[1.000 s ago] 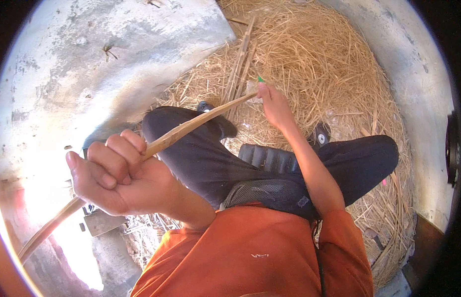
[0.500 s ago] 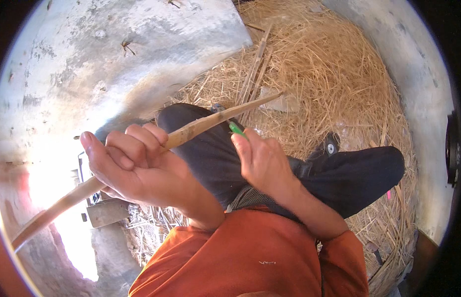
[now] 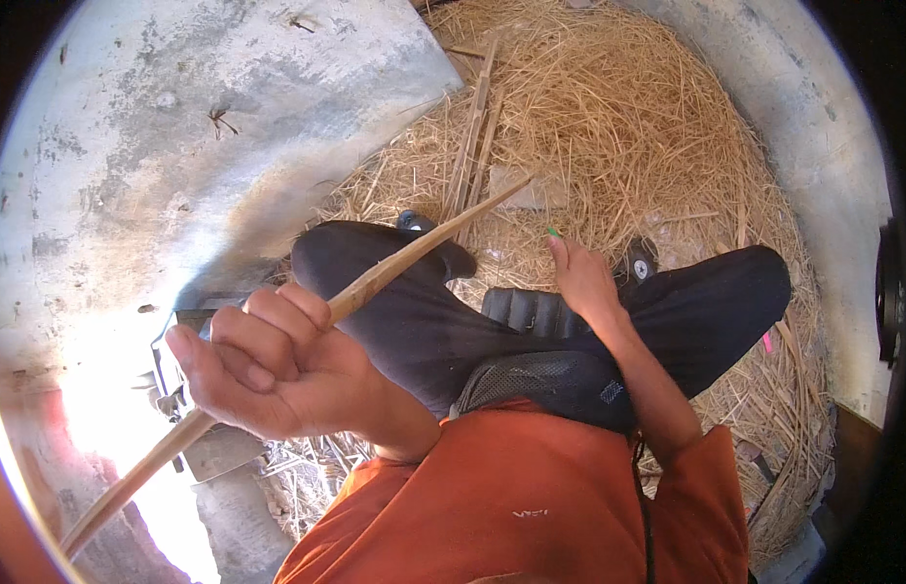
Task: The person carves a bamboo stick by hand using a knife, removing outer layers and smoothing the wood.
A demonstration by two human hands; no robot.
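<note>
My left hand [image 3: 282, 365] is closed round a long pale wooden stick [image 3: 404, 263]. The stick slants across the view, its far end tapering to a narrow point and its thicker near end running down to the lower left. Beyond my lap, my right hand [image 3: 586, 279] is closed on a small green-handled knife [image 3: 552, 233]. Only a bit of green shows past the thumb; the blade cannot be made out. The right hand is apart from the stick, to the right of its tip.
Straw and shavings [image 3: 647, 127] cover the ground ahead. Thin wooden strips [image 3: 472, 136] lie beyond my crossed legs [image 3: 375, 311]. A pale weathered slab [image 3: 239, 107] stands at the left, a curved wall [image 3: 823, 127] at the right. A black cushioned pad [image 3: 526, 311] lies by my lap.
My right hand with the knife has moved off the stick, away to the right and forward. The left hand keeps its hold, and the stick's tip has shifted slightly left.
</note>
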